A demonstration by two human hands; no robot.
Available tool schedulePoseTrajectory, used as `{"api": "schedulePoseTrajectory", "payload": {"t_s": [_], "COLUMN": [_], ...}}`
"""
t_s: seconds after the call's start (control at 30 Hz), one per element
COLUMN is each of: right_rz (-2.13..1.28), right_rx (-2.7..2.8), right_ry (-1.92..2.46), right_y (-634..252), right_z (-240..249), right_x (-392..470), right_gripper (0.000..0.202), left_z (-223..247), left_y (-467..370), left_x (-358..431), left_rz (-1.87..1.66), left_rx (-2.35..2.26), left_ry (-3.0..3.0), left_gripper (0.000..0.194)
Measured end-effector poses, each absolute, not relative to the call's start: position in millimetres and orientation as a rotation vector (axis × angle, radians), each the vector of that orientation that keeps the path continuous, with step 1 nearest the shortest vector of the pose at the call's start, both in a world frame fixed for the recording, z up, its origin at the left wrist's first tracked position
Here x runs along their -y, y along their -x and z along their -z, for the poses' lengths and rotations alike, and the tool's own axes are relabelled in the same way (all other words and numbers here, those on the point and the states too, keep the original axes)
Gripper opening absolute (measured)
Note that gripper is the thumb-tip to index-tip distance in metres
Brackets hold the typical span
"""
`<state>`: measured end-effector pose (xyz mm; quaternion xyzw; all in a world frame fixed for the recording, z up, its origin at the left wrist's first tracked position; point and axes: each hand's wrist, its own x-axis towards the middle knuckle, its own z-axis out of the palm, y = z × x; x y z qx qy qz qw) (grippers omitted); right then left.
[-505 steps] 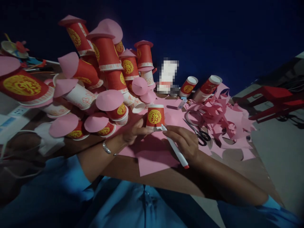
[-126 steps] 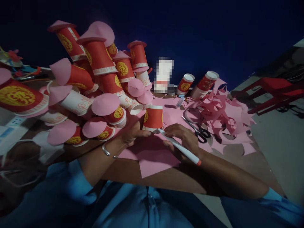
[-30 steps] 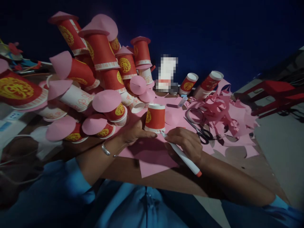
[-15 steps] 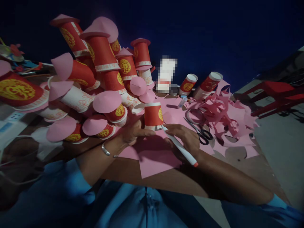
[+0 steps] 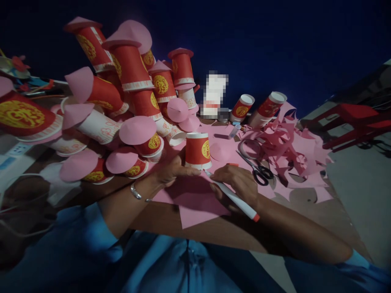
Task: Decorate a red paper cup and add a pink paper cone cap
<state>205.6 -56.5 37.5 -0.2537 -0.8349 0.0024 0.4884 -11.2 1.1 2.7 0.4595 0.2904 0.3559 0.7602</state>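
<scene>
A red paper cup [image 5: 195, 151] with a white band and a yellow emblem is held in front of me, its white rim edge toward my fingers. My left hand [image 5: 174, 171] grips it from the left, thumb along the bottom edge. In my right hand [image 5: 235, 183] is a white marker pen [image 5: 236, 199] with a red end, its tip at the cup's lower edge beside my left thumb. Pink paper sheets [image 5: 200, 203] lie beneath both hands. A pink paper cone [image 5: 222, 151] sits just right of the cup.
Several red and white cups with pink cone tops [image 5: 131, 67] are piled at left. Scissors [image 5: 259, 173] lie right of my right hand, by a heap of pink scraps [image 5: 293, 150]. A glue stick [image 5: 234, 131] and two cup stacks [image 5: 270, 109] stand behind; a red stool [image 5: 357, 118] is far right.
The cup has turned slightly, bringing more of its yellow emblem into view. My right hand and the pen have shifted a little; the pen tip moved left along the cup's lower edge.
</scene>
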Motion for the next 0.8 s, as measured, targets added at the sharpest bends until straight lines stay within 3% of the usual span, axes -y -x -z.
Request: {"api": "schedulePoseTrajectory", "payload": {"t_s": [0.8], "right_rz": [0.098], "right_rx": [1.996], "right_ry": [0.703], "right_y": [-203.1], "right_z": [-34.9], "right_x": [52.3], "right_gripper": [0.016], "left_z": [-0.5], "left_y": [11.0], "left_x": [-2.4], "left_rz": [-0.779], "left_rx": [-0.601], "left_ry": [-1.001], "left_gripper": [0.087]}}
